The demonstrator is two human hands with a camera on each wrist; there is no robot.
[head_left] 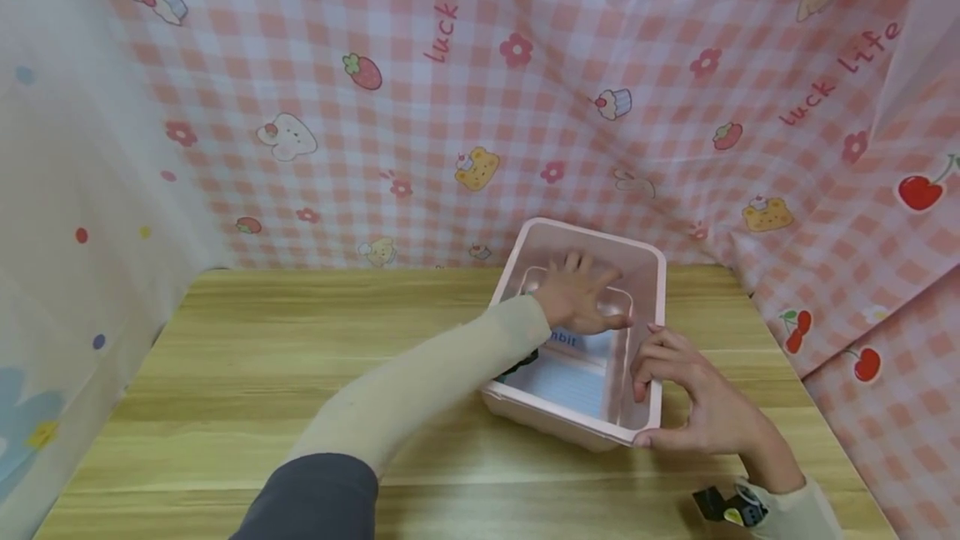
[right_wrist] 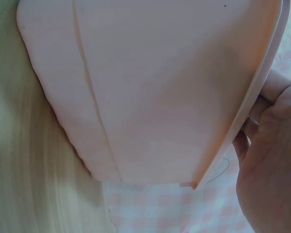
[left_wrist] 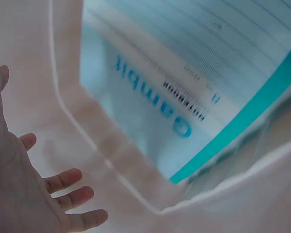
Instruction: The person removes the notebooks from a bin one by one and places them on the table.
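Fingers (left_wrist: 65, 180) are splayed on the left hand (head_left: 579, 297), nothing grasped, the whole hand held inside the pink bin (right_wrist: 155, 92) toward its far end; whether its wall is being touched by them cannot quite be made out from these angles. And over on the right hand (head_left: 690, 394), a grasp is seen! The bin's right-side rim (head_left: 661, 298) is gripped, fingers bent over to the inner face, thumb set at the near corner.

Down on the bin's floor, a notebook (left_wrist: 189, 77) is picked up by the left wrist view: pale blue, ruled across part of its cover, edged in teal, "Gambit" printed large in blue, "NOTEBOOK" in smaller dark letters beside it. From the head view it is partly hidden by the left arm.

Outward now: cream sleeves (head_left: 427, 382) are worn on both arms, and a small black device (head_left: 731, 507) is carried at the right wrist. By the wood-grained table (head_left: 300, 348) the bin is borne, near the far edge, before a pink-and-white checked cloth (head_left: 420, 115) scattered with strawberries, cupcakes and flowers. At the left, a pale cloth (head_left: 75, 157) with coloured spots is hung.
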